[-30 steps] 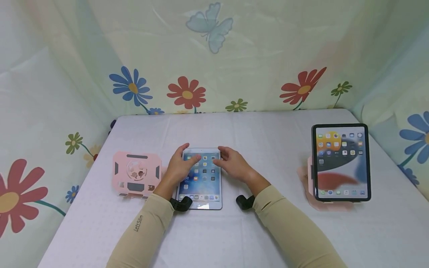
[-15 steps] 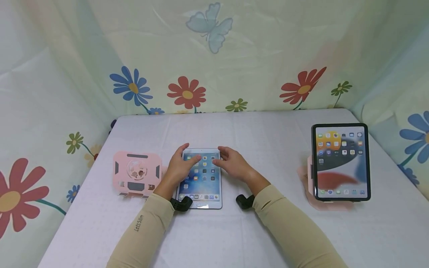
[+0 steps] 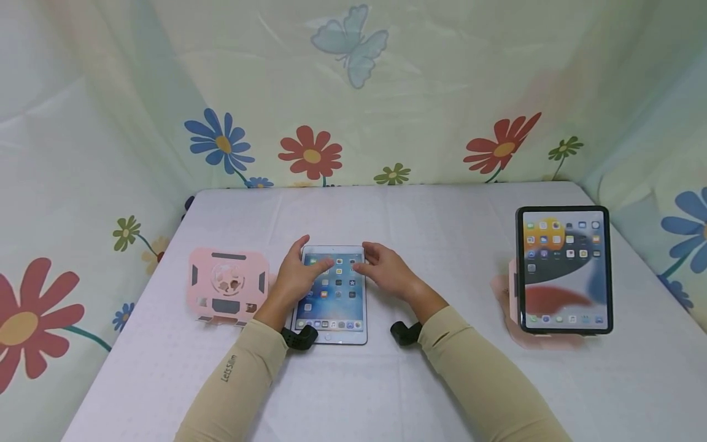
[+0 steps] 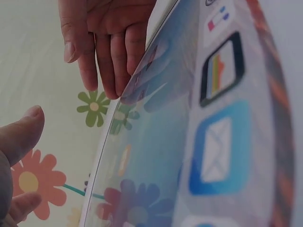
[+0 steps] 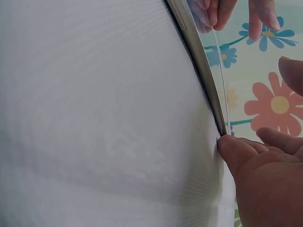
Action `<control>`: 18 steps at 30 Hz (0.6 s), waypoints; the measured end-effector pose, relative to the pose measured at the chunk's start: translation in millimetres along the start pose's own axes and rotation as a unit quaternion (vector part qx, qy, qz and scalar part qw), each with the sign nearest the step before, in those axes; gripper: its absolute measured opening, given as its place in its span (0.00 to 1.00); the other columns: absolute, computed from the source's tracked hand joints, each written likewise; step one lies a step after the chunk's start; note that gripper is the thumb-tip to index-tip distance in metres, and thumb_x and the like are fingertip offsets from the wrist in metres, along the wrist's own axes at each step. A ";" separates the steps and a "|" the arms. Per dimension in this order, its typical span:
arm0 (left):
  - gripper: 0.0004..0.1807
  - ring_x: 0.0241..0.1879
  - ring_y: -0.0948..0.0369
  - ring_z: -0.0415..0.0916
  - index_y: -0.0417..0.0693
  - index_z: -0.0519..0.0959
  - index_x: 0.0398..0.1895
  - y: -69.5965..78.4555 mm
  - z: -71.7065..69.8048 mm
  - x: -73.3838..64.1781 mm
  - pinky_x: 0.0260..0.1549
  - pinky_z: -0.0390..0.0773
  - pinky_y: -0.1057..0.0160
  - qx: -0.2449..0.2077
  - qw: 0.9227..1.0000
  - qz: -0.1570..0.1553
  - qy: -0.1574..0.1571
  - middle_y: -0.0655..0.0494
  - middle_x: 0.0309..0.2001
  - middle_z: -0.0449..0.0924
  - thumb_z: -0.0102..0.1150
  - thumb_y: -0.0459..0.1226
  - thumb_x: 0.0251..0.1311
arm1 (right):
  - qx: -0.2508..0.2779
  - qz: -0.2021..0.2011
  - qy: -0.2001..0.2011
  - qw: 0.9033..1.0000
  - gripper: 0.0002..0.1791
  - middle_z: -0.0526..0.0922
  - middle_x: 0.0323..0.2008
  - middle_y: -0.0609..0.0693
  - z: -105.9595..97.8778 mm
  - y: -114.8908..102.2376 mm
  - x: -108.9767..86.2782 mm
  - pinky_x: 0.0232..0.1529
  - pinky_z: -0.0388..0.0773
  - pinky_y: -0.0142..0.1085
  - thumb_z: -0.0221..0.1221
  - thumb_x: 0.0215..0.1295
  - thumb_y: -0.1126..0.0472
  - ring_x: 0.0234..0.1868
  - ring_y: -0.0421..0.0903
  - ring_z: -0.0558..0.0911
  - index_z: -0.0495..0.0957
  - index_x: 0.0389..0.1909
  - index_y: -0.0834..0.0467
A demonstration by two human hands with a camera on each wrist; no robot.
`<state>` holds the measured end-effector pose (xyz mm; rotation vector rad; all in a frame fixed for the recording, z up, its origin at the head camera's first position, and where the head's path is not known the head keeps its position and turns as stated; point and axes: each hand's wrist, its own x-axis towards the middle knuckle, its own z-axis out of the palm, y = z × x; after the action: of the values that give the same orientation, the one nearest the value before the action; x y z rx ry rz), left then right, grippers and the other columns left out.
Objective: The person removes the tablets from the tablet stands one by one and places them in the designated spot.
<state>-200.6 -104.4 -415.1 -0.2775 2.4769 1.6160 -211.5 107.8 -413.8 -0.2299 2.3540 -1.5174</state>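
Note:
A white-framed tablet (image 3: 334,294) lies screen up on the white table, its icons lit. My left hand (image 3: 293,279) is along its left edge, fingers stretched toward the far corner and thumb over the screen. Across from it my right hand (image 3: 389,270) is at the upper right edge. In the left wrist view, the left thumb (image 4: 23,135) is lifted off the glass of the tablet (image 4: 156,137), while the fingers of the right hand (image 4: 113,42) hang straight by the edge. The right wrist view has the right hand (image 5: 265,170) with fingertips right at the tablet's side (image 5: 206,78).
A pink tablet stand (image 3: 229,285) with grey pads stands left of the left hand. At the right, a larger black-framed tablet (image 3: 566,270) leans on another pink stand (image 3: 513,319). A flowered curtain (image 3: 420,123) surrounds the white table (image 3: 420,393).
The head view has shifted very slightly. Both hands and the tablet keep their places relative to each other.

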 end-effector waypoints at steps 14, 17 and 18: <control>0.41 0.75 0.52 0.54 0.65 0.58 0.77 27.6 2.2 -19.3 0.67 0.63 0.47 -0.023 0.997 0.077 0.020 0.56 0.77 0.56 0.67 0.48 0.63 | 0.021 -0.044 0.018 0.999 0.38 0.60 0.75 0.57 -11.0 -2.7 -12.4 0.67 0.65 0.49 0.60 0.72 0.55 0.73 0.54 0.63 0.56 0.77 0.60; 0.39 0.74 0.54 0.56 0.63 0.61 0.76 34.8 3.3 -26.9 0.67 0.63 0.52 -0.035 0.994 0.104 0.013 0.59 0.76 0.59 0.67 0.46 0.64 | 0.065 -0.073 0.043 0.994 0.34 0.65 0.72 0.57 -19.8 -4.8 -20.9 0.64 0.70 0.46 0.59 0.73 0.57 0.70 0.53 0.69 0.59 0.75 0.61; 0.38 0.74 0.54 0.57 0.62 0.62 0.76 36.9 3.6 -29.4 0.68 0.63 0.52 -0.040 0.992 0.116 0.010 0.59 0.75 0.59 0.66 0.45 0.65 | 0.073 -0.085 0.052 0.992 0.33 0.66 0.71 0.58 -23.0 -5.5 -24.2 0.63 0.71 0.45 0.58 0.73 0.57 0.68 0.53 0.71 0.61 0.74 0.61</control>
<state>-181.1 -84.6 -376.7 -0.0137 2.5428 1.8106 -197.5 132.5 -395.6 -0.3292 2.3389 -1.8145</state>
